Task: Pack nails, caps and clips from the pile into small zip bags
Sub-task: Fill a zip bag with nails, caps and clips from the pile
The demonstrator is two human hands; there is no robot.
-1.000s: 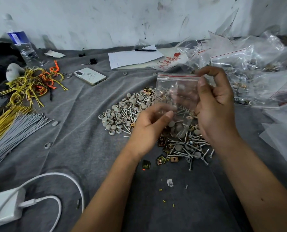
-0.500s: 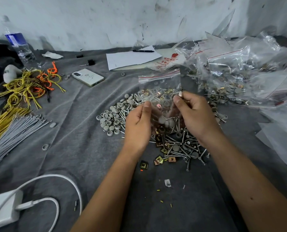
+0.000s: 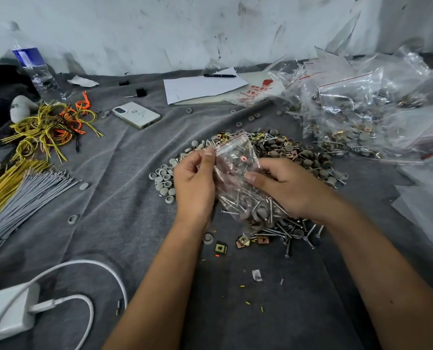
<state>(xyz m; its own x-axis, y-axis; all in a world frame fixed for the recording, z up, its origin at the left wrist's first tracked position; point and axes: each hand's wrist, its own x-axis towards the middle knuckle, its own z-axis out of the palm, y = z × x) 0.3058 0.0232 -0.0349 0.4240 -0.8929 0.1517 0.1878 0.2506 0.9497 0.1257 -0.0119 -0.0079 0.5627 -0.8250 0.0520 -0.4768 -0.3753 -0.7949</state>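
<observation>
Above the pile of nails, caps and clips (image 3: 281,157) on the grey cloth (image 3: 124,203), a small clear zip bag (image 3: 238,178) with a red seal strip is held between both hands, tilted so its mouth points up and away while nails and grey caps have gathered in its lower end. The left hand (image 3: 194,185) pinches the bag's upper left corner between thumb and forefinger, right at the red strip. The right hand (image 3: 286,188) clasps the bag's right side, thumb pressed across the front of the plastic and the fingers curled behind it. Round grey caps (image 3: 163,181) lie spread just left of the left hand, and loose nails (image 3: 290,232) with a few brass-coloured square clips (image 3: 243,241) lie on the cloth below the bag. To the right rear sits a heap of filled zip bags (image 3: 356,114). At the left are bundles of yellow and grey ties (image 3: 15,188) and a tangle of yellow and orange wires (image 3: 48,127); a white phone (image 3: 137,114) lies face down behind them, with a sheet of paper (image 3: 202,87) and a pen (image 3: 220,75) farther back. A water bottle (image 3: 34,69) stands at the far left, and a white charger with its cable (image 3: 10,322) lies at the near left corner.
</observation>
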